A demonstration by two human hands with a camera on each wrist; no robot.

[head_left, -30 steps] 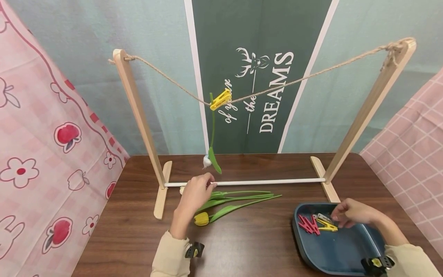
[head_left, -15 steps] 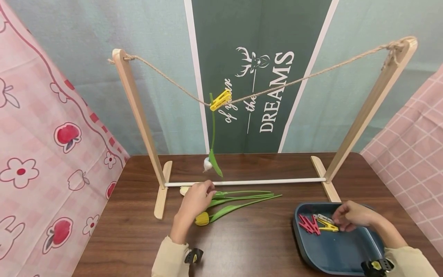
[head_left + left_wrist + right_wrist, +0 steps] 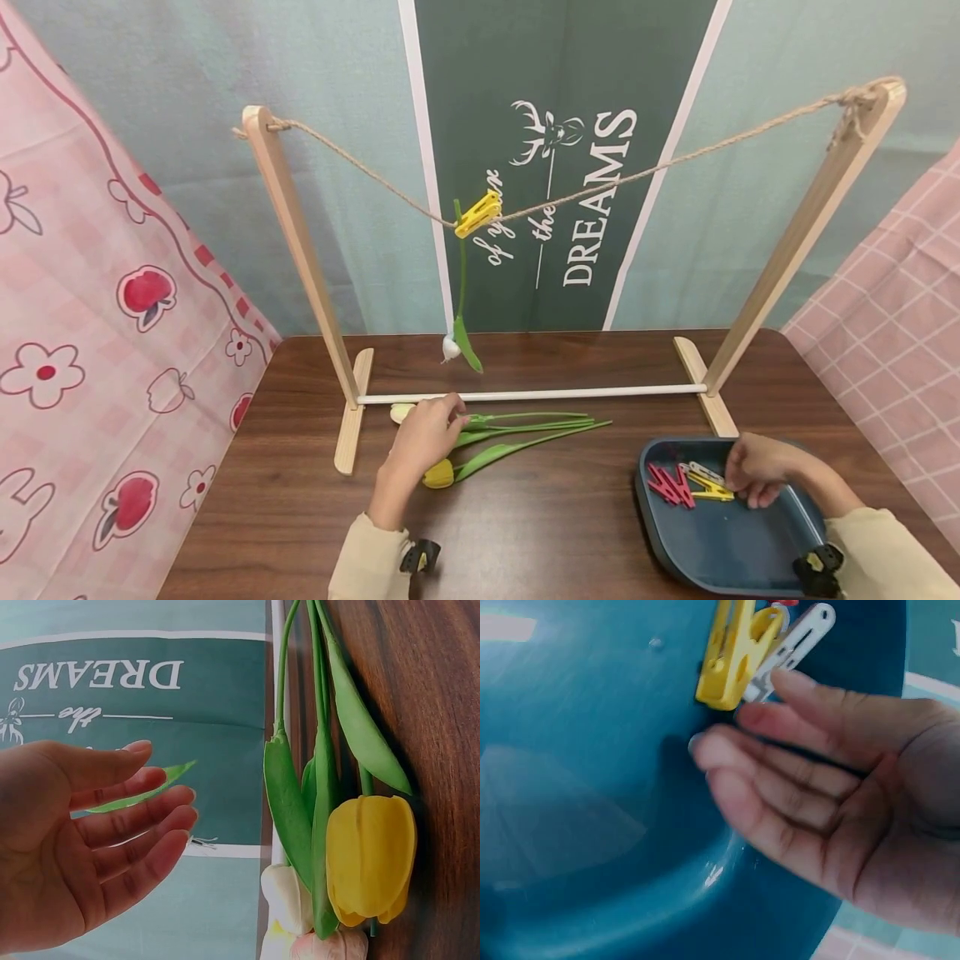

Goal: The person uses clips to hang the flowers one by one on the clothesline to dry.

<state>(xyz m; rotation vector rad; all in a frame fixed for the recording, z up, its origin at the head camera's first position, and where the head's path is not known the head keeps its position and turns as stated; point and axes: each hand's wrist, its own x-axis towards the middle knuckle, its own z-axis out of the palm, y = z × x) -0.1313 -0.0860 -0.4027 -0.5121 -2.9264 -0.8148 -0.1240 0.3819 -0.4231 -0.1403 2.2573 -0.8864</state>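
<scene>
- Looking down through the head camera, I have the right hand point(image 3: 761, 468) inside the blue tray point(image 3: 731, 546), fingers loosely bent and holding nothing.
- Just beside its fingertips I see a yellow clothespin point(image 3: 731, 660) and a grey clothespin point(image 3: 799, 643); whether the thumb touches the grey one, I cannot tell.
- Red clothespins point(image 3: 670, 487) lie next to those two in the tray.
- My left hand point(image 3: 427, 433) is over the tulips, fingers relaxed, gripping nothing; the left wrist view shows it apart from them.
- Below it, on the brown table point(image 3: 525, 525), lie a yellow tulip point(image 3: 371, 855), a white tulip point(image 3: 286, 898) and a partly visible pink tulip point(image 3: 331, 946).
- Beyond, another yellow pin point(image 3: 478, 214) clips a hanging tulip point(image 3: 462, 279), flower down, to the rope point(image 3: 637, 177) between two wooden posts point(image 3: 300, 250).
</scene>
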